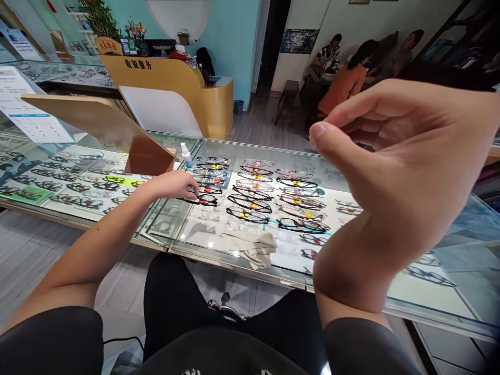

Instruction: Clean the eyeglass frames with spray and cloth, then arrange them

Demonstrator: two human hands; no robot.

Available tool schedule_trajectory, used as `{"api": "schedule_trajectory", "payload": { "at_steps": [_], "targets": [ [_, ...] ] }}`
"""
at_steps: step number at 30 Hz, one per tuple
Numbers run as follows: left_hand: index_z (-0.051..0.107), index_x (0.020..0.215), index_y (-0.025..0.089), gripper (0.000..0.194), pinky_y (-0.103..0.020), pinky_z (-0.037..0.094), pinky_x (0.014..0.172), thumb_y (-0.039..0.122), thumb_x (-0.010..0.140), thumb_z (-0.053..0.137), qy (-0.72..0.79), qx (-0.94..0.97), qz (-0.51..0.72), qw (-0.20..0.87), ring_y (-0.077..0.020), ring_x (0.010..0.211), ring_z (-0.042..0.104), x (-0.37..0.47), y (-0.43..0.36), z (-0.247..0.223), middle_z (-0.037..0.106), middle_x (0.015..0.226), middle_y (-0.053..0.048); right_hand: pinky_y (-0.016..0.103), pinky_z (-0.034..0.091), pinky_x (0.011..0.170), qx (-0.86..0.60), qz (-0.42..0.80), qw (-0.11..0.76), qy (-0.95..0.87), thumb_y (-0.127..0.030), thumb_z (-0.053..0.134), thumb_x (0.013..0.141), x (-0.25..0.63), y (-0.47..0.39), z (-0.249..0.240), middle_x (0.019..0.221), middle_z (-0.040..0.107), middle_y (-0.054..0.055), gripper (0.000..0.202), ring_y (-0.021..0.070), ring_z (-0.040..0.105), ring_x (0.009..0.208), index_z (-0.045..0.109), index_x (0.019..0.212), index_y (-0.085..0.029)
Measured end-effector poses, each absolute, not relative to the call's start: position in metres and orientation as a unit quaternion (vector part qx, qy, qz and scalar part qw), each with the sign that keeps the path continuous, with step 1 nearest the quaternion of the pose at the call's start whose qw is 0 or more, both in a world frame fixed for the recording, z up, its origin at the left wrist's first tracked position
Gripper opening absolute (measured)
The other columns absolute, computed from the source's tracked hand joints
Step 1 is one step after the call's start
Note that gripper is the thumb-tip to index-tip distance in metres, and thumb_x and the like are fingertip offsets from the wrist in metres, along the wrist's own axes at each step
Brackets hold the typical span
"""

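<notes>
My left hand (175, 185) reaches over the glass counter, its fingertips pinched at the near end of the left column of glasses, by a black pair with a red tag (207, 200). Whether it grips that pair is hard to tell. My right hand (386, 130) is raised close to the camera at the right, fingers curled, thumb near the index finger, with nothing visible between them. More glasses with coloured tags (250, 204) lie in columns on the counter. A beige cloth (253, 247) lies crumpled near the front edge.
A small white spray bottle (186, 155) stands behind my left hand. Left of it is a tilted wooden-framed panel (89, 122) on the glass counter (187, 249). Beyond are a wooden reception desk (164, 78), a stool (288, 99) and several seated people at the back right.
</notes>
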State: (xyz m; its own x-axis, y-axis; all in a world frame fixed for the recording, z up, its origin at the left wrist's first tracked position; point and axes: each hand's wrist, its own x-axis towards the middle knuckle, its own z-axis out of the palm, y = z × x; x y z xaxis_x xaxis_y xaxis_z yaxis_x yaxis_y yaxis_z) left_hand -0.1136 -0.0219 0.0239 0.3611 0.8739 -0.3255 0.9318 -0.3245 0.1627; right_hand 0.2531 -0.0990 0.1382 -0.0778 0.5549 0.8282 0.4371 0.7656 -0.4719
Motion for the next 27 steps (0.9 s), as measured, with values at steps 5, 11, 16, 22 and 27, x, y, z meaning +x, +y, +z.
{"api": "schedule_trajectory", "payload": {
  "at_steps": [5,11,16,22,27],
  "targets": [
    [0.092,0.097,0.029,0.030,-0.029,0.038,0.067,0.050,0.087,0.073,0.556,0.809,-0.095,0.165,-0.0196,0.069,0.062,-0.119,-0.016,0.015,0.077,0.080,-0.003,0.033,0.059,0.065,-0.337,0.051,0.589,-0.733,-0.009,0.083,0.091,0.254,-0.097,0.138,0.076,0.073,-0.002,0.023,0.0130,0.067,0.071,0.073,0.075,-0.023],
    [0.090,0.099,0.027,0.030,-0.030,0.038,0.068,0.049,0.086,0.074,0.560,0.804,-0.116,0.164,-0.0201,0.070,0.063,-0.117,-0.013,0.019,0.077,0.082,-0.004,0.032,0.058,0.064,-0.325,0.059,0.589,-0.738,-0.009,0.083,0.088,0.256,-0.096,0.139,0.074,0.071,-0.001,0.023,0.0120,0.065,0.069,0.071,0.075,-0.023],
    [0.087,0.112,0.026,0.035,-0.031,0.037,0.068,0.048,0.090,0.070,0.573,0.805,-0.115,0.100,-0.0228,0.078,0.068,-0.113,-0.007,0.023,0.080,0.091,-0.006,0.038,0.056,0.068,-0.301,0.064,0.603,-0.736,-0.008,0.083,0.083,0.256,-0.090,0.137,0.080,0.073,0.001,0.021,0.0177,0.068,0.076,0.075,0.083,-0.027],
    [0.088,0.118,0.025,0.037,-0.029,0.040,0.074,0.043,0.095,0.065,0.582,0.803,-0.119,0.039,-0.0253,0.096,0.074,-0.107,0.008,0.013,0.087,0.111,-0.010,0.038,0.060,0.074,-0.299,0.125,0.568,-0.757,-0.005,0.081,0.085,0.264,-0.096,0.140,0.088,0.075,0.001,0.027,0.0203,0.073,0.084,0.078,0.092,-0.030],
    [0.090,0.112,0.027,0.032,-0.030,0.045,0.077,0.042,0.096,0.066,0.568,0.812,-0.124,0.047,-0.0265,0.099,0.077,-0.107,0.019,0.000,0.089,0.113,-0.007,0.037,0.060,0.073,-0.259,0.250,0.513,-0.779,-0.024,0.085,0.099,0.274,-0.102,0.147,0.088,0.076,0.000,0.010,0.0203,0.075,0.082,0.077,0.099,-0.029]
  ]
}}
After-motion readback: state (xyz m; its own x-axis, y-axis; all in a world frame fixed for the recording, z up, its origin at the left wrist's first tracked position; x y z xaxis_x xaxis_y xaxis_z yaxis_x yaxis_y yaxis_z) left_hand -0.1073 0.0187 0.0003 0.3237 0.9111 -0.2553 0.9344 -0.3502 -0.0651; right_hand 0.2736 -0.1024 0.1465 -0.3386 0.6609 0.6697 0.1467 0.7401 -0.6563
